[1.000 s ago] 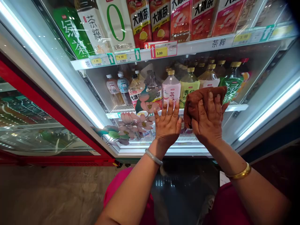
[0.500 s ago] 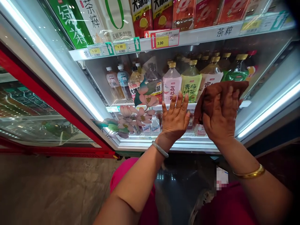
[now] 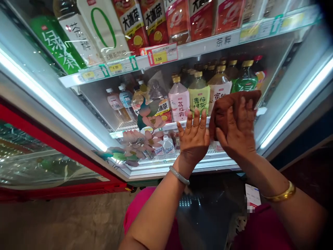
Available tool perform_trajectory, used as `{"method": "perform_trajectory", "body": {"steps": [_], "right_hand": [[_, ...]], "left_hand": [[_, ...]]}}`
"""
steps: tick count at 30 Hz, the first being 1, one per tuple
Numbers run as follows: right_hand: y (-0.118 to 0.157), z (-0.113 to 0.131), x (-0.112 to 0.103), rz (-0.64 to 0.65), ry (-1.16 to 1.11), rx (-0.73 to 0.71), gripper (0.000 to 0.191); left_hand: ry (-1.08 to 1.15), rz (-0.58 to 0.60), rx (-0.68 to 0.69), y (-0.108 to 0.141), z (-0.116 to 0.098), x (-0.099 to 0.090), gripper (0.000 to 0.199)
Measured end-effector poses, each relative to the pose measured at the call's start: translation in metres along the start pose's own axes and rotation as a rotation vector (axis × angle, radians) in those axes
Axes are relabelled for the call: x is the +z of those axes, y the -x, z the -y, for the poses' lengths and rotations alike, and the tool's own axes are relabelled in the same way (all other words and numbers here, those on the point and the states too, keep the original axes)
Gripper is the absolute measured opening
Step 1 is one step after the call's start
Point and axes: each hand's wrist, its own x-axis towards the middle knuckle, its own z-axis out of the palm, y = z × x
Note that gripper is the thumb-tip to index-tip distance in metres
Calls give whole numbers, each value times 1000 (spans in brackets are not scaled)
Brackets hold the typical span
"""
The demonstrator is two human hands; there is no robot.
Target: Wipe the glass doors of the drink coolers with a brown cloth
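Observation:
My left hand [image 3: 194, 139] lies against the glass door of a drinks cooler with its fingers spread and nothing in it. Beside it, my right hand [image 3: 240, 130] presses a crumpled brown cloth [image 3: 220, 113] to the same glass, its fingers stretched over the cloth. Pink flower decals [image 3: 140, 142] are on the pane left of my hands. Behind the glass stand a pink-labelled bottle [image 3: 179, 104], a yellow-green labelled bottle [image 3: 199, 95] and several others. The cloth hides part of the lower shelves.
An upper shelf edge [image 3: 197, 48] carries price tags, with cartons and bottles above it. To the left is another cooler with a red frame [image 3: 65, 152]. Below, a phone-like white screen [image 3: 252, 194] shows near my right knee, above the dark floor.
The view has turned, so the shelves and decals appear tilted and farther left. My hands are slightly closer together, with the left one farther from the decals. The cloth stays under my right hand.

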Motion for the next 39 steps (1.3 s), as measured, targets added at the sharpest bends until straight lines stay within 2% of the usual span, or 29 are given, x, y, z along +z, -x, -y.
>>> {"method": "perform_trajectory", "body": {"steps": [5,10,14,17,21,26,29,32,35,39], "right_hand": [[-3,19,3,-3,-3,-114,97],[2,-4,-9,68,3,-126,92],[-7,-14,-17,54,-31,-26,96],[-13,-1,-14,18,-89,55,95],[-7,12,-7,11,-100,75,88],[5,-7,-13,54,-84,32,86],[-2,-18,-18,15,-65,133,93],[-12,-15,-17,-39,-86,200,93],[-14,-13,-12,-85,-94,127,81],[-6,-29,-12,-92,-59,36,70]], "left_hand": [[29,-7,-22,-4,-1,0,68],[37,-21,-23,-3,0,0,68],[42,-24,11,-8,-9,3,68],[64,-21,25,-15,-16,1,65],[73,12,22,-17,-20,-4,61],[70,53,53,-9,-18,-7,65],[72,29,52,-15,-22,-6,67],[60,-6,49,-28,-26,-4,67],[60,-13,39,-40,-30,1,68],[40,-28,22,-48,-37,5,69]]}}
